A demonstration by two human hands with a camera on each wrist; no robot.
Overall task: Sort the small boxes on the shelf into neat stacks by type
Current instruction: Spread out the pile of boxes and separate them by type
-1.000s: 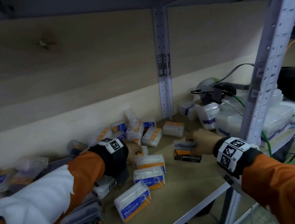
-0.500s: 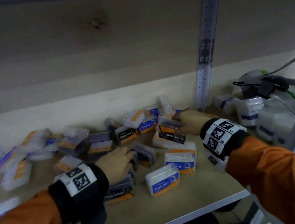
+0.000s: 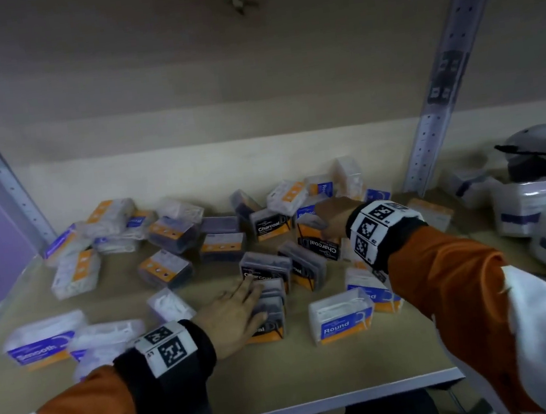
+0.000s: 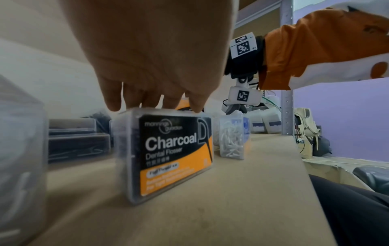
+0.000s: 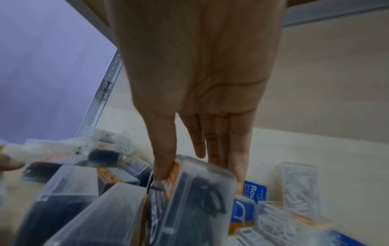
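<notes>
Head view: your left hand (image 3: 233, 311) lies flat on a standing Charcoal box (image 3: 267, 317); your right hand (image 3: 332, 215) pinches another Charcoal box (image 3: 318, 240) mid-shelf (image 3: 285, 377), loose boxes crowding around. Left wrist: fingertips (image 4: 196, 104) rest on the box top. Right wrist: thumb and fingers clamp the box.

Small clear plastic boxes (image 3: 221, 244) scattered loose across wooden shelf (image 3: 319, 369), no neat stacks yet. Several types: dark Charcoal boxes w/ black-orange labels, white Round boxes w/ blue-orange labels, white Smooth box (image 3: 40, 342) at front left. Front Charcoal box (image 4: 166, 154) upright on edge, label facing out, fingertips on its top. Another Charcoal box (image 3: 317, 241) tilted, label upside down, mid-right of pile. Round box (image 3: 342, 318) upright near front edge. Rest lying flat, on edge or leaning, mostly toward back wall.
</notes>
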